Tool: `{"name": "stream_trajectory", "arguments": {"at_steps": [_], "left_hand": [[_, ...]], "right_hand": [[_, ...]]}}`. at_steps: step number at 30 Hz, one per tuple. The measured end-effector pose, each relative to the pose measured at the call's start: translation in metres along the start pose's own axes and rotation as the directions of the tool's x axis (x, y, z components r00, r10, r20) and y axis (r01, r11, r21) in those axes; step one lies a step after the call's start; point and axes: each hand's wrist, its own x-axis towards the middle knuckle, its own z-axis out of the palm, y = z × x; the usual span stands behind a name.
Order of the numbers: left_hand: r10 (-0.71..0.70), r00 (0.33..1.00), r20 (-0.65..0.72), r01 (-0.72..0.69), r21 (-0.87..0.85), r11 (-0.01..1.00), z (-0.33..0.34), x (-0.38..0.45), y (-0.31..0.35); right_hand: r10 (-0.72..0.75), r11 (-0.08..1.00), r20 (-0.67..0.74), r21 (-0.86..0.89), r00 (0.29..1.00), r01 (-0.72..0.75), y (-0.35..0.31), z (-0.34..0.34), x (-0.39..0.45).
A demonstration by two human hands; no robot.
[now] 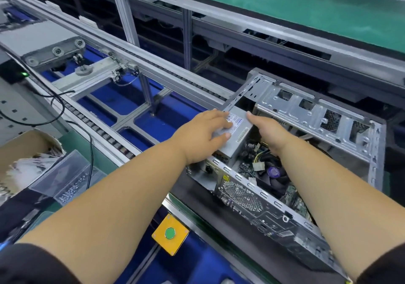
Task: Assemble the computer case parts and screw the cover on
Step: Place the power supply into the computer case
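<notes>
Case (306, 119) open, both hands on PSU (237, 130).
Left hand (203, 134) flat on top; right hand (269, 132) seemingly cups its side; PSU heavy, rigid, hold by sides.

The open computer case (306, 152) lies on its side on the conveyor (131, 69), to the right. Inside its left end sits the power supply (235, 134); the left hand (203, 134) rests flat on top of it and the right hand (270, 132) lies against its right side. A push button (170, 233) sits on the near rail in front of the case. At far left, a cardboard box (26, 150) stands on the bench (76, 134), with a clear tray (65, 176) just to its right
</notes>
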Motion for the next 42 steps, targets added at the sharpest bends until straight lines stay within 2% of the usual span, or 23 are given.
{"name": "stream_trajectory", "arguments": {"at_steps": [5,7,9,11,15,21,25,29,38,42], "left_hand": [[0.05,0.996,0.075,-0.047,-0.041,0.998,-0.01,-0.013,-0.004],[0.127,0.981,0.15,-0.144,0.106,0.984,-0.014,-0.019,-0.008],[0.178,0.958,0.225,-0.243,0.302,0.922,-0.015,-0.022,-0.013],[0.19,0.956,0.226,-0.264,0.367,0.892,-0.013,-0.02,-0.016],[0.178,0.974,0.137,-0.211,0.284,0.936,-0.01,-0.015,-0.017],[0.197,0.974,0.109,-0.217,0.229,0.949,-0.011,-0.017,-0.013],[0.193,0.971,0.141,-0.222,0.223,0.949,-0.015,-0.015,-0.008],[0.188,0.941,0.28,-0.258,0.24,0.936,-0.016,-0.01,-0.008],[0.236,0.955,0.18,-0.262,0.139,0.955,-0.011,-0.008,-0.012],[0.242,0.952,0.189,-0.271,0.146,0.952,-0.01,-0.007,-0.014]], "right_hand": [[0.002,1.0,-0.003,0.001,1.0,-0.002,0.0,0.0,-0.003],[0.04,0.998,-0.035,-0.046,0.999,-0.042,-0.001,0.003,-0.004],[0.108,0.986,-0.064,-0.123,0.992,-0.115,-0.004,0.007,-0.005],[0.127,0.975,-0.074,-0.171,0.989,-0.138,-0.006,0.008,-0.004],[0.036,0.97,-0.093,-0.237,0.995,-0.058,-0.006,0.007,-0.001],[-0.03,0.935,-0.053,-0.354,0.998,0.009,-0.005,0.008,-0.005],[-0.061,0.923,0.0,-0.38,0.998,0.057,-0.004,0.011,-0.008],[-0.084,0.905,0.004,-0.419,0.996,0.078,-0.005,0.011,-0.009],[-0.141,0.865,0.029,-0.482,0.99,0.138,-0.005,0.007,-0.008],[-0.178,0.851,0.025,-0.498,0.984,0.167,-0.007,0.005,-0.004]]}}
